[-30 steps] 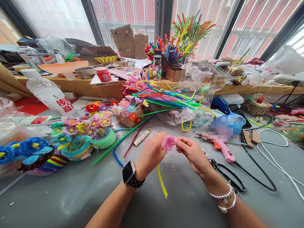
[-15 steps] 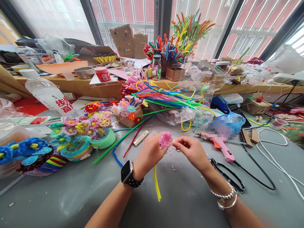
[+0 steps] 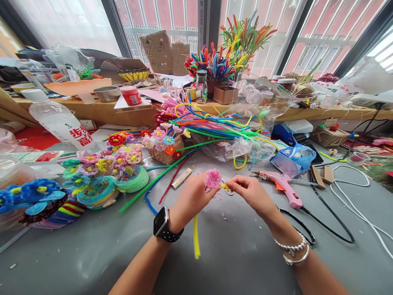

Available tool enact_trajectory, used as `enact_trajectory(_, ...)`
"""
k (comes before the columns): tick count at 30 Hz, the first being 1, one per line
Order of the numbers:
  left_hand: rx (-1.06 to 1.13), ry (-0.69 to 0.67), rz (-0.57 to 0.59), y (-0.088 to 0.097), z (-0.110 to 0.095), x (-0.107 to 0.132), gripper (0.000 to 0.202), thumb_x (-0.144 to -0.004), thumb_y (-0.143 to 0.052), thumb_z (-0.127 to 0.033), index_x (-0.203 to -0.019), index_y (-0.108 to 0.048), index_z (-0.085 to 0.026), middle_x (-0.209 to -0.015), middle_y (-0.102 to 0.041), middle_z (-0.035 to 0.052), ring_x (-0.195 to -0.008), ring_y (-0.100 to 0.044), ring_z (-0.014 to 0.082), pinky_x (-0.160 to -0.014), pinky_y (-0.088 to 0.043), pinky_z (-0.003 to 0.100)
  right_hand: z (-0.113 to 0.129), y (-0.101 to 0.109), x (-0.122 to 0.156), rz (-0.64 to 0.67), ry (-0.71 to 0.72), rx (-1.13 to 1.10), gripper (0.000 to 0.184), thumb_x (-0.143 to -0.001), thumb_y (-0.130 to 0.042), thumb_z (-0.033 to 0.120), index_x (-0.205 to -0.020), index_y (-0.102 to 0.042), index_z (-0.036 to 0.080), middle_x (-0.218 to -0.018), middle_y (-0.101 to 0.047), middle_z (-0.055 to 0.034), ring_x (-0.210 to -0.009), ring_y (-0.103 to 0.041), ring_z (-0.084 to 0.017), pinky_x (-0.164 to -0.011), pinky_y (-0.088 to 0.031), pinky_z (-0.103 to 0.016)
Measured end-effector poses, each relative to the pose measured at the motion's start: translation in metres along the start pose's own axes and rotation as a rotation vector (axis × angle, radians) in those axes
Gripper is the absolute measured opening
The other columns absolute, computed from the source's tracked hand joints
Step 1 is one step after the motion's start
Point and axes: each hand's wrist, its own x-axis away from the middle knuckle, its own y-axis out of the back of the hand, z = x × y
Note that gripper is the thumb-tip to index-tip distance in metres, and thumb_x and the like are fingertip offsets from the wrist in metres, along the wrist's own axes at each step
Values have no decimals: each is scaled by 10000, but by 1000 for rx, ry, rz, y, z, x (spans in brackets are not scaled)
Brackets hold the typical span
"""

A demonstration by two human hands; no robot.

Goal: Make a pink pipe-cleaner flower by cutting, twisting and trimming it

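Note:
My left hand [image 3: 190, 197], with a black watch on its wrist, is closed around a fuzzy pink pipe-cleaner flower [image 3: 213, 179]. From under that hand a yellow pipe cleaner [image 3: 197, 239] hangs toward the table. A short yellow bit shows between the hands, beside the flower, and my right hand [image 3: 250, 193] pinches its end between thumb and fingertips. A small metallic loop sits by the right fingertips; what it belongs to is unclear. The left fingers are mostly hidden behind the hand.
A pink glue gun [image 3: 285, 186] with a black cord lies to the right, near a blue plastic packet [image 3: 294, 157]. Pipe-cleaner flower pots [image 3: 132, 178] stand at left beside a tilted water bottle [image 3: 58, 119]. A pile of loose pipe cleaners [image 3: 211, 123] lies behind the hands.
The yellow piece between my hands shows more and looks bent now. The hanging yellow tail has swung slightly left, and my right hand has shifted a little rightward.

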Motion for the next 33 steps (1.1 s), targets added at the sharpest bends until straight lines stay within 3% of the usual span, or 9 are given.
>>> enact_trajectory(7, -1, -23, -1, -1, -1, 0, 119, -751, -528, -239, -700, -614, -174, -645, -616, 7, -597, -542, 123, -575, -379, 217, -2, 3, 0, 77, -35, -104, 224, -670, -614, 399, -637, -599, 179, -620, -554, 4, -594, -453, -127, -566, -336, -249)
enact_trajectory(14, -39, -28, 3, -1, -2, 1, 120, -757, -512, -223, -698, -602, -170, -641, -606, 1, -586, -532, 120, -552, -356, 220, 0, 4, 1, 83, 8, 32, 233, -671, -611, 405, -622, -577, 180, -630, -546, 4, -576, -435, -125, -551, -325, -252)
enact_trajectory(17, -39, -15, 4, -2, -2, 0, 150, -768, -496, -231, -665, -583, -163, -618, -587, -6, -562, -508, 111, -544, -348, 224, 0, 0, 1, 63, -10, -85, 233, -701, -586, 395, -631, -560, 175, -611, -497, 18, -581, -405, -116, -559, -304, -249)
enact_trajectory(22, 64, 21, 14, -7, -4, 0, 160, -750, -501, -225, -620, -565, -157, -579, -567, -15, -532, -481, 97, -524, -359, 213, -2, -15, 2, 7, -141, -461, 284, -665, -607, 440, -608, -540, 170, -543, -385, 53, -506, -288, -84, -506, -243, -235)
enact_trajectory(27, 144, 54, 14, -16, -5, 0, 168, -739, -507, -222, -599, -571, -156, -552, -574, -16, -524, -480, 92, -520, -368, 205, -3, -33, 3, -36, -260, -785, 300, -559, -682, 436, -616, -524, 187, -602, -439, 39, -518, -321, -87, -504, -264, -231)
enact_trajectory(30, 173, 82, 19, -16, -5, 0, 188, -738, -510, -219, -572, -564, -151, -556, -593, -14, -526, -488, 89, -518, -366, 201, -4, -35, 3, -44, -249, -816, 295, -582, -661, 446, -623, -513, 194, -606, -435, 39, -519, -333, -91, -511, -275, -238)
enact_trajectory(33, 229, 113, 33, -12, -4, 0, 193, -741, -513, -221, -571, -569, -149, -567, -616, -14, -536, -511, 87, -528, -367, 196, -5, -26, 1, -112, -172, -641, 268, -630, -638, 430, -647, -519, 190, -569, -399, 53, -509, -319, -89, -517, -275, -239)
